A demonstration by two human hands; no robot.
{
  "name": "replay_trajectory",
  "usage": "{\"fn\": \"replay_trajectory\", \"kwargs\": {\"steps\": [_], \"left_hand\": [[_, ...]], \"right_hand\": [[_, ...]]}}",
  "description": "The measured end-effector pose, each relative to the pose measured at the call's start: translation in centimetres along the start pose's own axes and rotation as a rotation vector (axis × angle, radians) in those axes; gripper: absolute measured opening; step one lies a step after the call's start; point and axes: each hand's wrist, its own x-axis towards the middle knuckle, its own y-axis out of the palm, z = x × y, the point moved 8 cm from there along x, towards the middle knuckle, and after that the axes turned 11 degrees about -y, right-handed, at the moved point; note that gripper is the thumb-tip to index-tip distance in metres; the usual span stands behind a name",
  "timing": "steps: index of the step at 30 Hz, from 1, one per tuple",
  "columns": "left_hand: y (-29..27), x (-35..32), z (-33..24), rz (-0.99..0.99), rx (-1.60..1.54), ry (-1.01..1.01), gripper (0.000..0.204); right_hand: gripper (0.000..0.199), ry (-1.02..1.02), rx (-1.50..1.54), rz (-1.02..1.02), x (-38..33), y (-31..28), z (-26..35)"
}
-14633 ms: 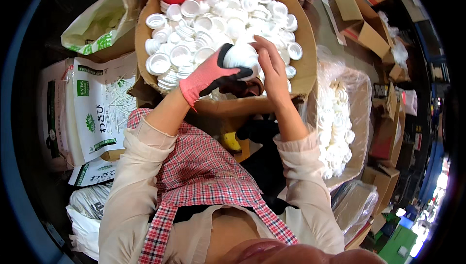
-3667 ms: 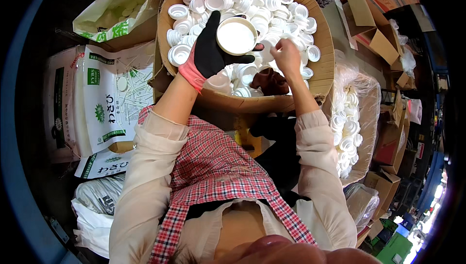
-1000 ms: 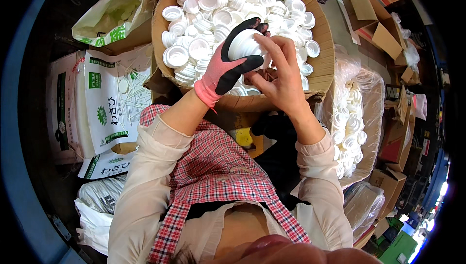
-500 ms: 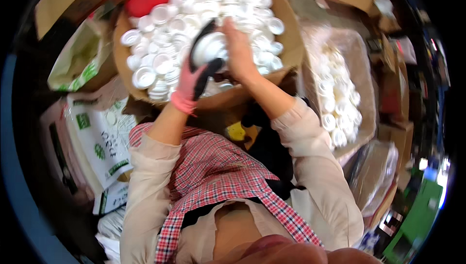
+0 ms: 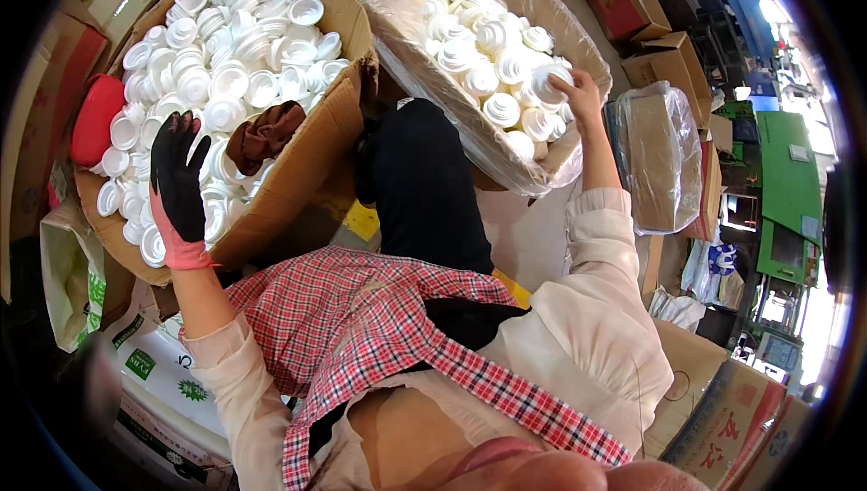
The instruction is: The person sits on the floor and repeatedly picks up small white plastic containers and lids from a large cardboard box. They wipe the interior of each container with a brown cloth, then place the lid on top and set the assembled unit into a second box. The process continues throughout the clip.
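My left hand (image 5: 181, 179), in a black and pink glove, is held over the left cardboard box (image 5: 312, 161) with its fingers spread and nothing in them. That box is heaped with loose white round ringed plastic pieces (image 5: 228, 112). A crumpled brown cloth item (image 5: 264, 137) lies on the heap to the right of my glove. At the right, my bare right hand (image 5: 585, 98) grips a white ringed plastic piece (image 5: 547, 84) by its edge. It is at the near right end of a plastic-lined box (image 5: 551, 175), just over similar white stepped pieces (image 5: 492, 35).
A red rounded object (image 5: 97, 121) rests at the left box's rim. My black-trousered knee (image 5: 424, 179) stands between the boxes. A plastic-wrapped carton (image 5: 657, 161) is at the right, with a green machine (image 5: 787, 193) beyond. A printed white sack (image 5: 167, 369) lies lower left.
My hands, earlier together around a white piece over the left box, are now apart. The right hand has carried a piece to the lined box. My view has swung right; the brown cloth item now shows.
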Motion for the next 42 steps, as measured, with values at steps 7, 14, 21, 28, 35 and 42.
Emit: {"fn": "replay_trajectory", "kwargs": {"steps": [7,14,21,28,35,42], "left_hand": [[-2.0,0.5,3.5,-0.102,0.010,-0.168,0.040],[-4.4,-0.6,3.8,-0.265,0.632,-0.128,0.040],[0.7,0.0,8.4,-0.028,1.695,-0.191,0.066],[1.5,-1.6,8.7,0.295,1.583,-0.353,0.053],[-4.2,-1.8,0.5,-0.452,0.933,-0.032,0.049],[-4.2,-0.6,1.0,-0.010,0.244,0.135,0.047]], "right_hand": [[0.063,0.132,-0.305,-0.010,1.0,-4.1,-18.6],[0.049,-0.230,-0.630,0.191,2.8,2.5,-1.9],[0.028,-0.789,0.210,0.838,-8.5,26.9,34.1],[0.034,-1.154,-0.356,1.003,-14.2,44.7,37.4],[0.016,-1.178,0.166,0.646,-11.7,38.6,44.1],[0.025,-0.822,0.778,1.040,-15.9,35.7,49.0]]}}
